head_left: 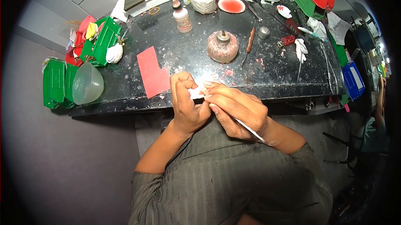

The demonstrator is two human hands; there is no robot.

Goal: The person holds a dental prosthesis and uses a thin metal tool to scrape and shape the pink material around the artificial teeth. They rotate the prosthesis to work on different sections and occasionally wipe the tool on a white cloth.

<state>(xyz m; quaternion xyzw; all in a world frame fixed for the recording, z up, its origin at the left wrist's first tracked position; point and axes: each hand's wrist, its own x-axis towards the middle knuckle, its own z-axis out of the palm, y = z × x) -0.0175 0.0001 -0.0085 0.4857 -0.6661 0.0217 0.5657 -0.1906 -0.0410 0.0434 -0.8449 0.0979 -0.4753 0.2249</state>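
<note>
My left hand point(184, 106) is closed around a small white piece point(195, 94), held up just above the bench's front edge. Its shape is mostly covered by fingers and washed out by bright light. In a pen-like grip, my right hand point(240, 110) has a slim pale-handled tool point(250, 130), its handle slanting down to the right. The tool's working end is hidden near the white piece, where the two hands meet. Just left of my left hand lies a pink wax sheet point(151, 74) with a notched corner. Pink shavings point(228, 72) are scattered beyond the hands.
A glass spirit lamp point(222, 49) stands mid-bench beside a wooden-handled wax knife point(250, 41). Farther back are a dropper bottle point(183, 19) and a red dish point(232, 4). Green bins point(54, 83) and a translucent bowl point(88, 83) sit left. Another person point(374, 133) is far right.
</note>
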